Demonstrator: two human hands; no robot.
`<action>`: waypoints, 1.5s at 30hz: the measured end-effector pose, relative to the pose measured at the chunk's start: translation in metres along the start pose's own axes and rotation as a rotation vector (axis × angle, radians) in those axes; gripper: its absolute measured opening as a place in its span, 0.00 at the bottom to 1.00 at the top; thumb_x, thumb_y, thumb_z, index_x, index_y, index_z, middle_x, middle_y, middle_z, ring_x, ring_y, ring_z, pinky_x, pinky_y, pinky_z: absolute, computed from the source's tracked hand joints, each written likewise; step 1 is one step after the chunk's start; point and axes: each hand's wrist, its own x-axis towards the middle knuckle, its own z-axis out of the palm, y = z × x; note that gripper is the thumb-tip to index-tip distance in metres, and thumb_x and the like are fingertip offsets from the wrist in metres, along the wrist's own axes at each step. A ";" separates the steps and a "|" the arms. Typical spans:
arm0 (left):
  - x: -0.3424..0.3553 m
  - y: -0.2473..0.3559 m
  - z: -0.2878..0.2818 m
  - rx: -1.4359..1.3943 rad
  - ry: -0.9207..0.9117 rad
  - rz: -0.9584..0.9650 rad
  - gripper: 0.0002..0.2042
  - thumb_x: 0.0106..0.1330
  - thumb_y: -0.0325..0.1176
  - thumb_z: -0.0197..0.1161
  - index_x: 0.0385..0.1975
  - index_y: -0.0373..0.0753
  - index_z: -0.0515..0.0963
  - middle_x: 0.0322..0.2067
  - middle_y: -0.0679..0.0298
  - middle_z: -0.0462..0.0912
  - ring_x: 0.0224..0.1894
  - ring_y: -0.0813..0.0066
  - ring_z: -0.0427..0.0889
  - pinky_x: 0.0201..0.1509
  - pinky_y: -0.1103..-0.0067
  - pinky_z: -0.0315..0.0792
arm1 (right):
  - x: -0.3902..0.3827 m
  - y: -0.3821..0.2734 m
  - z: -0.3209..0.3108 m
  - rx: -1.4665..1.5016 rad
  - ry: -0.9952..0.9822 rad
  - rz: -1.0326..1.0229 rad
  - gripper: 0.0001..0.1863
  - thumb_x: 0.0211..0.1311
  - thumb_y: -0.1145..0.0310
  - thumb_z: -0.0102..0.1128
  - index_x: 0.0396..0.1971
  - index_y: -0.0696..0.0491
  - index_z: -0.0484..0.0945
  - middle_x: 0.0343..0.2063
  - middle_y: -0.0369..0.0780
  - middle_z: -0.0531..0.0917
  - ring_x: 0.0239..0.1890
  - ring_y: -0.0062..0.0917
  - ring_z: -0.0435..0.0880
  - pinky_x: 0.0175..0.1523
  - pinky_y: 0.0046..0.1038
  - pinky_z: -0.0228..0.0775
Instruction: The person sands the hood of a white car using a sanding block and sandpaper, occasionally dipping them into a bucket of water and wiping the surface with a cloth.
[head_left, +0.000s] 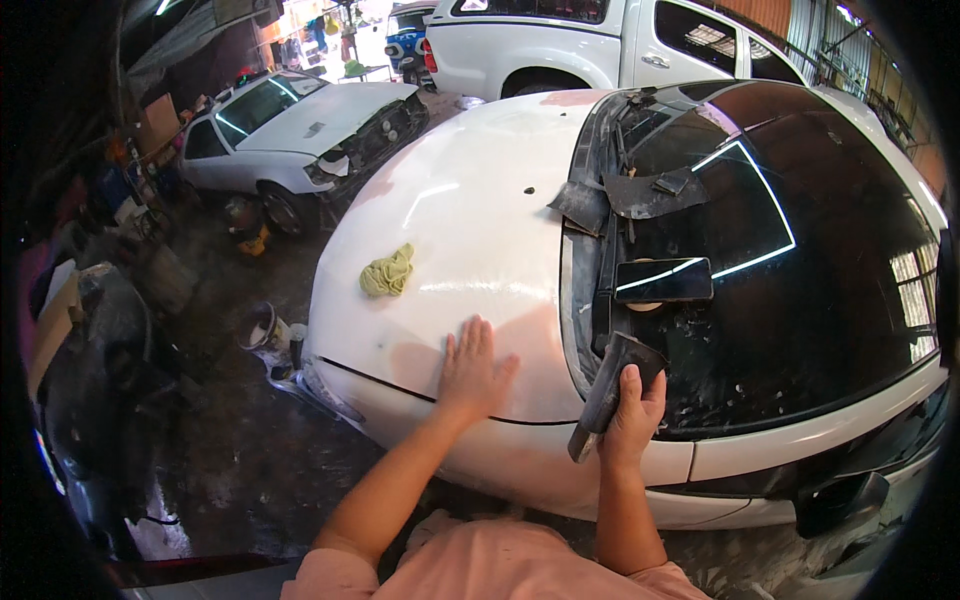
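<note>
My left hand [478, 368] lies flat on the white car bonnet [480, 220], fingers stretched out, beside a pinkish-brown patch [530, 345] on the paint. In my right hand [632, 415] is a long dark sanding block [602, 392] with black sandpaper around it, held tilted over the bonnet's edge by the windscreen. A crumpled yellow-green cloth [387, 271] rests further left on the bonnet. Curved pieces of black sandpaper [655, 197] lie at the base of the windscreen [780, 330]. Near them a dark phone [664, 281] sits on a small round pale object, mostly hidden.
A side mirror [842, 503] sticks out at the lower right. Left of the bonnet's front corner stands a dusty container [264, 328]. Beyond are a white car [300, 130] with its front stripped and a white pickup [600, 45]. Dark clutter lines the left side.
</note>
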 end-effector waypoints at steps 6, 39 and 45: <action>-0.014 -0.007 0.006 0.000 0.012 0.076 0.45 0.79 0.60 0.47 0.77 0.20 0.52 0.79 0.35 0.49 0.84 0.42 0.44 0.86 0.54 0.36 | 0.009 -0.011 0.013 -0.056 -0.091 0.070 0.12 0.74 0.69 0.66 0.51 0.58 0.79 0.43 0.34 0.84 0.42 0.16 0.80 0.49 0.22 0.75; 0.054 -0.056 -0.053 -1.029 -0.212 0.125 0.24 0.81 0.41 0.52 0.68 0.31 0.71 0.43 0.53 0.88 0.47 0.69 0.85 0.55 0.74 0.77 | -0.007 0.069 0.154 -1.431 -0.258 -0.054 0.31 0.75 0.56 0.57 0.68 0.63 0.72 0.53 0.58 0.82 0.56 0.51 0.83 0.60 0.45 0.77; 0.077 -0.038 -0.065 -0.648 -0.313 0.252 0.27 0.72 0.44 0.66 0.63 0.31 0.75 0.47 0.45 0.89 0.51 0.53 0.88 0.54 0.67 0.79 | -0.009 0.094 0.104 -0.563 -0.076 0.245 0.37 0.80 0.61 0.49 0.80 0.62 0.51 0.60 0.52 0.82 0.56 0.35 0.83 0.61 0.31 0.74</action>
